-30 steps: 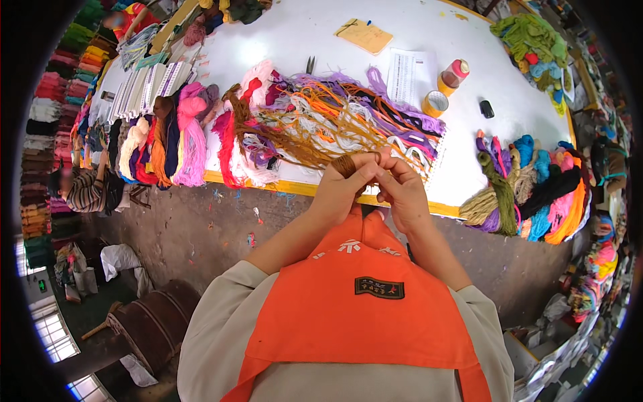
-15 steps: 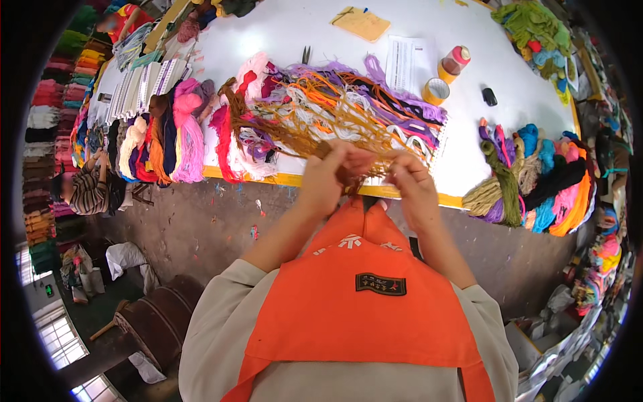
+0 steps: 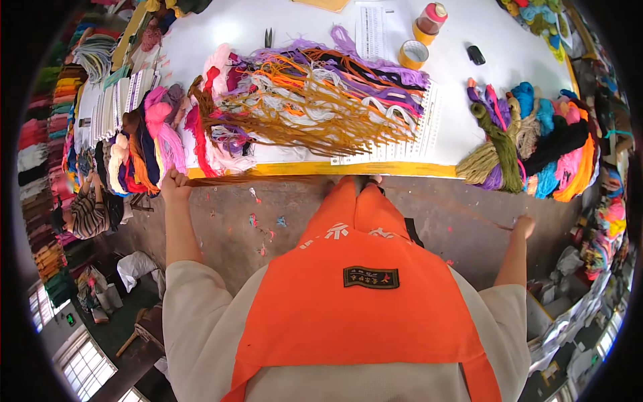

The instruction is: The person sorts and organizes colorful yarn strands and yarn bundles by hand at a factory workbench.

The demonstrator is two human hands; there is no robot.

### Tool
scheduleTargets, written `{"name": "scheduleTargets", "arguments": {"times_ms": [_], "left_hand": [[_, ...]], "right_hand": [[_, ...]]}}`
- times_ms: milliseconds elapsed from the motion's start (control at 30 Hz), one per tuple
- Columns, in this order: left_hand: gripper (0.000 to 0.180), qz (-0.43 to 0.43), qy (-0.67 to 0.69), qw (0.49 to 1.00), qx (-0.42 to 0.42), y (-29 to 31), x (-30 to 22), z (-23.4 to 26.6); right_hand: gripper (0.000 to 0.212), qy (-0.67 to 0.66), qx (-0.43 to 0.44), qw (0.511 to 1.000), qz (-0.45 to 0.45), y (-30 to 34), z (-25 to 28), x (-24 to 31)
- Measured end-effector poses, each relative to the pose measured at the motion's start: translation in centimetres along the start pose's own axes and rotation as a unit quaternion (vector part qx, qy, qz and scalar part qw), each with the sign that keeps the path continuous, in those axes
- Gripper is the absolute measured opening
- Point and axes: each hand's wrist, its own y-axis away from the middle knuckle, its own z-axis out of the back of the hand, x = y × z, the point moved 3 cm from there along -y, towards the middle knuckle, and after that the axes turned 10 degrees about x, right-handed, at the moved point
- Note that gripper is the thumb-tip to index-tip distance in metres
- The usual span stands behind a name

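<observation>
At nine o'clock the left hand (image 3: pixel 176 185) has its fingers curled tightly round brown yarn (image 3: pixel 254 180), just below hanging pink yarn (image 3: pixel 169 144); at three, the right hand (image 3: pixel 525 226) is fisted on a thin brown strand (image 3: pixel 492 222) (too blurred midway to tell if they join). Tangled yarn (image 3: pixel 315 100) covers the table (image 3: pixel 455 87) at twelve, tape (image 3: pixel 414 55) and a bottle (image 3: pixel 430 20) stand at one, and bundles (image 3: pixel 536 144) overhang the edge between two and three.
</observation>
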Motion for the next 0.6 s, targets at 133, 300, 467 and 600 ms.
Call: {"name": "scheduleTargets", "arguments": {"times_ms": [133, 300, 467, 600], "left_hand": [[0.023, 0.147, -0.077, 0.97, 0.179, 2.5, 11.3, -11.4], [0.024, 0.355, -0.15, 0.891, 0.241, 10.7, 26.7, -22.1], [0.018, 0.317, -0.372, 0.83, 0.269, 9.3, 38.6, -25.4], [0.024, 0.239, -0.446, 0.812, 0.291, 10.6, 40.7, -28.1]], "right_hand": [[0.02, 0.092, -0.146, 0.979, 0.108, -3.0, -0.1, -3.4], [0.019, 0.221, 0.218, 0.921, 0.237, 5.4, -27.3, 17.5], [0.016, 0.232, 0.315, 0.864, 0.316, 6.8, -37.7, 22.1], [0.018, 0.272, 0.377, 0.84, 0.279, 5.9, -40.2, 22.5]]}}
